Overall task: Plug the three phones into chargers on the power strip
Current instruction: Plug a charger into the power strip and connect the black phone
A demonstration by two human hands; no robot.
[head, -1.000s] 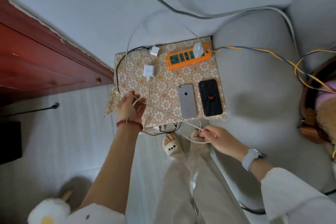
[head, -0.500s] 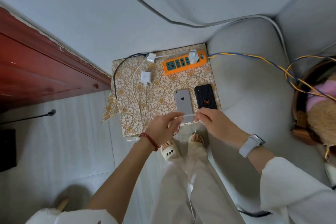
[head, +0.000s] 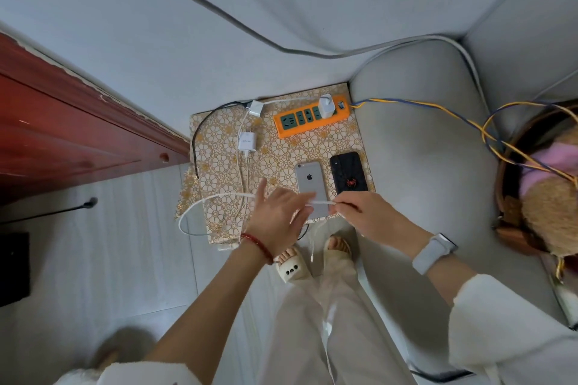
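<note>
An orange power strip [head: 309,117] lies at the back of a small table under a gold patterned cloth [head: 281,150], with one white charger [head: 326,106] plugged into it. Two more white chargers lie loose, a larger one [head: 247,141] and a smaller one [head: 256,108]. A silver phone [head: 309,181] and a black phone with a red spider [head: 348,173] lie face down side by side. My right hand [head: 366,214] pinches a white cable [head: 322,202] just above the silver phone's near end. My left hand [head: 278,216], blurred, has its fingers stretched along that cable.
A grey sofa arm [head: 422,166] flanks the table on the right, a red wooden door [head: 62,134] on the left. A yellow-and-blue cord [head: 438,109] runs from the strip to a basket [head: 513,222]. My slippered feet [head: 292,266] stand at the table's front edge.
My left hand has come from the table's left side to the middle beside my right hand. The right hand has lifted the cable over the silver phone. A cable loop now hangs off the table's left edge.
</note>
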